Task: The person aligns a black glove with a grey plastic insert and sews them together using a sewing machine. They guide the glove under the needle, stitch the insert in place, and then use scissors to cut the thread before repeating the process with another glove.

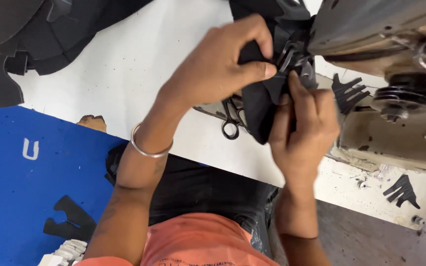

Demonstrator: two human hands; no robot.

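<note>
A floppy black fabric piece (261,106), matte and folded with curved cut edges, is pinched at its upper part between 2 hands and hangs down over the white table (124,74), its top edge tucked at the sewing machine's metal presser foot (292,56).

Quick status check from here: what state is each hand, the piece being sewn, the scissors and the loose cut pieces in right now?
Left hand: pinching the black fabric piece.
Right hand: gripping the same piece from below.
Black fabric piece: folded, held at the sewing machine needle area.
Scissors: lying on the white table, partly hidden; open or closed unclear.
Black cut pieces: loose on the table, untouched.
Bangle: on the left wrist.
</note>
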